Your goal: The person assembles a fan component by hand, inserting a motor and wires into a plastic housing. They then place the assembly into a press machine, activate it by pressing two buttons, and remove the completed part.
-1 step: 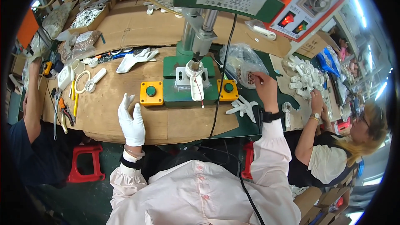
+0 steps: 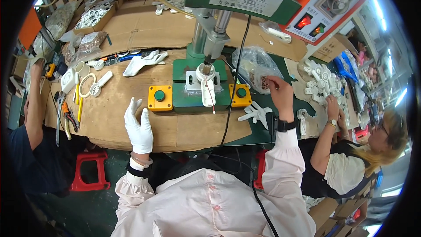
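The worn glove (image 2: pixel 140 135) is matt white cloth, the part (image 2: pixel 206 96) smooth white plastic, the column (image 2: pixel 222 21) polished metal, the bag (image 2: pixel 253 58) glossy, crinkled clear plastic, the cardboard (image 2: pixel 151 33) matt.

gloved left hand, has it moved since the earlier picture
No, not visibly: against the left yellow button box, the gloved left hand is in the same place, below and left of it in the view.

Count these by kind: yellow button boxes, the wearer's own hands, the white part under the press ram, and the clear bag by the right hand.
Yellow button boxes: 2
Gloved left hand: 1
Bare right hand: 1
White part under the press ram: 1
Clear bag: 1
Total: 6
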Action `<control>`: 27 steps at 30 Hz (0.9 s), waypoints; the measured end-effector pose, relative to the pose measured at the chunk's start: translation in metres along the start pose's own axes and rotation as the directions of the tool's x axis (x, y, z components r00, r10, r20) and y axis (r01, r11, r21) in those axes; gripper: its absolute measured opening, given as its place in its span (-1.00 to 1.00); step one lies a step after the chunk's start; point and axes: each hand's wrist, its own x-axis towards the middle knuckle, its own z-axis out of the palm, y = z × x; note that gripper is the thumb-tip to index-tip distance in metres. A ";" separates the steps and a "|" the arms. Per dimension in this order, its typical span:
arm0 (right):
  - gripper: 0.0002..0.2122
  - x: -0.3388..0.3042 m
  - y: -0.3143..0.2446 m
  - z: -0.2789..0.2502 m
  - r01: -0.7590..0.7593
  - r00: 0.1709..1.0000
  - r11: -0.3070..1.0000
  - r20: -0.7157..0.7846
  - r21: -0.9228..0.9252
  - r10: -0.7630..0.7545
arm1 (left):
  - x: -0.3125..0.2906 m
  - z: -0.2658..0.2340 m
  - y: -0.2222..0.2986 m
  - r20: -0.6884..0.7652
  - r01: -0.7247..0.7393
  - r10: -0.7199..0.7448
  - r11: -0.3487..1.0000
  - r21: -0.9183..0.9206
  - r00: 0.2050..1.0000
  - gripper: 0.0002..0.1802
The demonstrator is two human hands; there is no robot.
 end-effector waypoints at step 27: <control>-0.94 0.045 -0.170 0.043 0.346 0.928 0.899 0.043 0.267 -0.370 | 0.003 -0.001 -0.001 0.003 -0.076 0.076 0.984 0.162 0.997 -0.41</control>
